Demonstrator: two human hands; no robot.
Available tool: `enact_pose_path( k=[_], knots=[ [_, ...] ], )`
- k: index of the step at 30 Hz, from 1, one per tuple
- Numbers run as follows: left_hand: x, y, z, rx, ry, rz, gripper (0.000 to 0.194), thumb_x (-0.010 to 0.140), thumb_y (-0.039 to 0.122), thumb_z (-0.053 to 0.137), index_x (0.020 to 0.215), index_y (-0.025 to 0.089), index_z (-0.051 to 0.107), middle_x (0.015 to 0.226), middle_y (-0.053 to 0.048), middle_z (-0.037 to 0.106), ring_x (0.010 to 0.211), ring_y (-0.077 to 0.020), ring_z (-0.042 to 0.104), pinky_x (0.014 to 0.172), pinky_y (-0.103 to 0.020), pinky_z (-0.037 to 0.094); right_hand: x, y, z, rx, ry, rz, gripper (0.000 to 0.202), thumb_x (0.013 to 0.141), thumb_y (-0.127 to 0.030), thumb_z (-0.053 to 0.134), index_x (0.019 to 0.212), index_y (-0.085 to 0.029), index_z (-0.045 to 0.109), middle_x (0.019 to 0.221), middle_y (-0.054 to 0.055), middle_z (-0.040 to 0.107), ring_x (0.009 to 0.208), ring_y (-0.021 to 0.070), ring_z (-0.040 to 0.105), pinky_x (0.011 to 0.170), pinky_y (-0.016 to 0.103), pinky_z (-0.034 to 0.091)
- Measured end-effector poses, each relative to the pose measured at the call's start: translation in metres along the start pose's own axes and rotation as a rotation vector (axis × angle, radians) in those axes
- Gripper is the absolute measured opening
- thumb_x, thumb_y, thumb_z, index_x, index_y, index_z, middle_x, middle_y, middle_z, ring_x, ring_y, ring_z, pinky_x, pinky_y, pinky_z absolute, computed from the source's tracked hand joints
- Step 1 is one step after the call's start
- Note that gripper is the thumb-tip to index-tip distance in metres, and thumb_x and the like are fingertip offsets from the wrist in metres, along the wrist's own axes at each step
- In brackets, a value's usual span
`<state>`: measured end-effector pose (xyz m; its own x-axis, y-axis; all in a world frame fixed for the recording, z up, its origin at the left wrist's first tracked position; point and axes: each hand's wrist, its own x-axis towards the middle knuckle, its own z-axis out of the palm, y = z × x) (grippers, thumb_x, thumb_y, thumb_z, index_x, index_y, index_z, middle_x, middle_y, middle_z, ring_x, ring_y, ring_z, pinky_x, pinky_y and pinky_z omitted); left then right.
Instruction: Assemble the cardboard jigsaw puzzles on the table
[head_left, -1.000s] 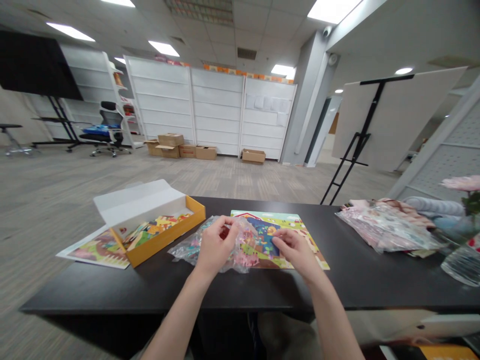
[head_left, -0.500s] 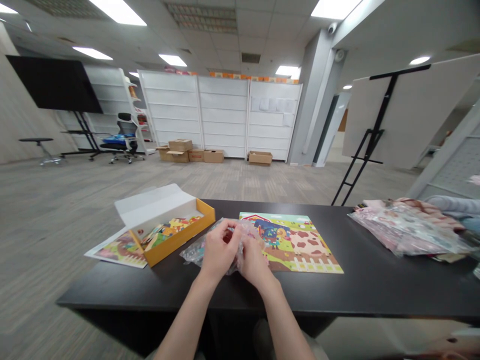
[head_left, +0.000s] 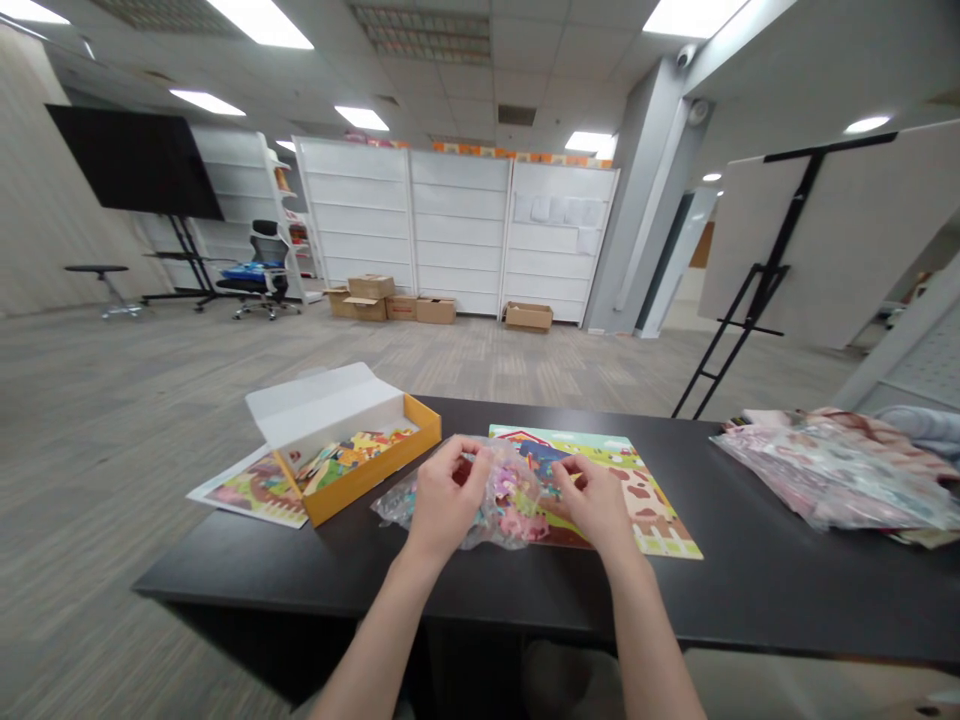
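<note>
A clear plastic bag [head_left: 517,500] with pink and purple pieces inside lies on the dark table, over the left part of a colourful farm picture board [head_left: 667,535]. My left hand [head_left: 450,490] pinches the upper edge of the bag between thumb and fingers. Over the board, just right of the bag, is my right hand [head_left: 592,495], its thumb and fingers curled close together; whatever they may hold is too small to make out. Left of the bag stands an open yellow box [head_left: 367,485] with a white lid and colourful pieces inside.
A printed sheet [head_left: 259,490] lies partly under the box at the table's left. Plastic-wrapped fabric packs [head_left: 840,470] are piled on the right of the dark table [head_left: 750,590]. Beyond it stand cardboard boxes [head_left: 371,288], an office chair [head_left: 262,270] and a black easel stand [head_left: 757,290].
My right hand has moved off the bag to the right, uncovering the pink and purple pieces. My left hand stays at the bag. The whole view has shifted slightly.
</note>
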<state>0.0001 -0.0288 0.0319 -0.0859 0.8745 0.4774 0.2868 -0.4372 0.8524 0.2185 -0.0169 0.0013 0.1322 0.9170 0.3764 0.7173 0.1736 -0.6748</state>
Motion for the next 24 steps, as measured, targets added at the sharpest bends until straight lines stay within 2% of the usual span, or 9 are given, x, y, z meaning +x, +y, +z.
enact_pose_path(
  k=[2,4,7,11,15,17,19,21,24],
  knots=[
    [0.0,-0.001,-0.001,0.007,0.008,0.0,0.024,0.092,0.041,0.059,0.082,0.018,0.063,0.06,0.003,0.057,0.052,-0.0107,0.051,0.052,-0.021,0.039,0.002,0.01,0.001,-0.198,0.017,0.051,0.022,0.091,-0.037,0.056,0.083,-0.021,0.068,0.086,0.006,0.073,0.081,0.0232,0.067,0.068,0.031,0.043],
    [0.0,-0.002,0.0,0.012,0.013,0.0,0.024,0.092,0.04,0.059,0.082,0.018,0.062,0.061,0.003,0.057,0.053,-0.0107,0.051,0.052,-0.021,0.039,0.003,0.013,0.004,-0.328,-0.019,0.094,0.019,0.091,-0.038,0.058,0.089,-0.021,0.068,0.097,0.007,0.073,0.092,0.0246,0.067,0.07,0.03,0.042],
    [-0.001,-0.002,0.001,0.018,0.004,0.009,0.025,0.092,0.04,0.058,0.081,0.018,0.062,0.062,0.003,0.058,0.054,-0.0109,0.052,0.053,-0.021,0.039,0.003,0.006,0.008,-0.443,-0.096,0.173,0.021,0.089,-0.043,0.064,0.093,-0.022,0.067,0.104,0.008,0.07,0.094,0.0241,0.066,0.067,0.029,0.039],
    [-0.003,-0.001,0.004,0.029,-0.004,0.01,0.026,0.092,0.041,0.058,0.08,0.018,0.062,0.059,0.004,0.055,0.052,-0.0104,0.049,0.053,-0.021,0.038,0.004,-0.002,0.007,-0.47,-0.147,0.217,0.018,0.091,-0.04,0.063,0.089,-0.022,0.065,0.104,0.006,0.068,0.092,0.0216,0.065,0.064,0.028,0.034],
    [-0.002,-0.002,0.007,0.013,-0.009,-0.005,0.027,0.092,0.042,0.058,0.081,0.018,0.062,0.058,0.004,0.055,0.051,-0.0105,0.049,0.052,-0.021,0.038,0.004,0.009,-0.002,-0.439,-0.167,0.237,0.01,0.089,-0.029,0.063,0.084,-0.021,0.065,0.095,0.006,0.07,0.086,0.0199,0.065,0.063,0.027,0.033],
    [-0.001,-0.002,0.008,0.014,-0.011,-0.003,0.027,0.092,0.042,0.058,0.081,0.018,0.062,0.058,0.004,0.053,0.051,-0.0105,0.048,0.052,-0.021,0.037,0.003,0.019,-0.009,-0.415,-0.174,0.267,0.007,0.087,-0.026,0.063,0.088,-0.02,0.066,0.09,0.006,0.072,0.083,0.0201,0.066,0.063,0.027,0.034],
    [0.0,-0.002,0.009,0.012,-0.012,0.005,0.026,0.091,0.041,0.058,0.081,0.018,0.062,0.058,0.004,0.053,0.051,-0.0105,0.048,0.052,-0.021,0.037,0.002,0.027,-0.017,-0.413,-0.183,0.272,0.016,0.087,-0.026,0.063,0.1,-0.018,0.067,0.089,0.007,0.073,0.083,0.021,0.067,0.064,0.028,0.035],
    [0.0,-0.001,0.01,0.003,-0.013,0.015,0.025,0.091,0.04,0.058,0.081,0.018,0.063,0.06,0.004,0.055,0.052,-0.0107,0.05,0.053,-0.021,0.038,0.001,0.032,-0.024,-0.436,-0.218,0.223,0.025,0.089,-0.027,0.06,0.11,-0.017,0.068,0.093,0.008,0.074,0.085,0.0224,0.068,0.066,0.028,0.036],
    [0.001,0.001,0.011,-0.003,-0.011,0.023,0.023,0.09,0.038,0.058,0.08,0.018,0.063,0.062,0.002,0.058,0.054,-0.011,0.052,0.053,-0.021,0.039,0.0,0.033,-0.03,-0.492,-0.295,0.133,0.029,0.09,-0.027,0.057,0.114,-0.02,0.072,0.096,0.01,0.075,0.088,0.0239,0.069,0.067,0.029,0.036]
  ],
)
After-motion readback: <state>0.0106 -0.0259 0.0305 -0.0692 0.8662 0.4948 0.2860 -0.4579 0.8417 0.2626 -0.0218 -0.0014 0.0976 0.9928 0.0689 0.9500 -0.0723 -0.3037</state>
